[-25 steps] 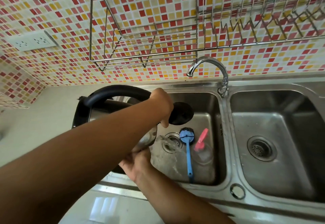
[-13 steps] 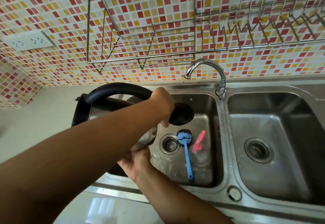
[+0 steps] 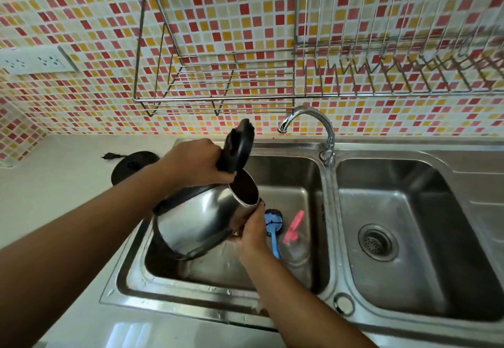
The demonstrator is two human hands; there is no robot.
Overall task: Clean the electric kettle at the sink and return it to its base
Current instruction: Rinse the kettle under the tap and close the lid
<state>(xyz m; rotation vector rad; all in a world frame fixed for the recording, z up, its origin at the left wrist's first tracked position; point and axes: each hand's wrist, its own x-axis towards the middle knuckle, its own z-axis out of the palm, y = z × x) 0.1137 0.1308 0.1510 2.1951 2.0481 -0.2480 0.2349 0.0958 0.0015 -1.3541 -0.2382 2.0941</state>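
A steel electric kettle [image 3: 201, 219] with black trim hangs tilted over the left sink basin [image 3: 305, 173], its mouth facing up and right. Its black lid [image 3: 240, 145] stands open. My left hand [image 3: 196, 162] grips the black handle near the lid. My right hand [image 3: 252, 229] presses against the kettle's body just below the spout. The round black base [image 3: 131, 163] sits on the counter left of the sink, its plug lying beside it.
A blue-handled brush [image 3: 274, 234] and a clear bottle with a pink cap [image 3: 294, 234] lie in the left basin. The tap [image 3: 313, 126] arches over it. The right basin [image 3: 425, 238] holds only its drain. A wire rack [image 3: 218, 74] hangs on the tiled wall; a socket [image 3: 35, 59] sits left.
The kettle has been tipped back up from a steep pouring tilt. Its mouth now faces upward, the open lid stands high, and the base on the counter has come into sight.
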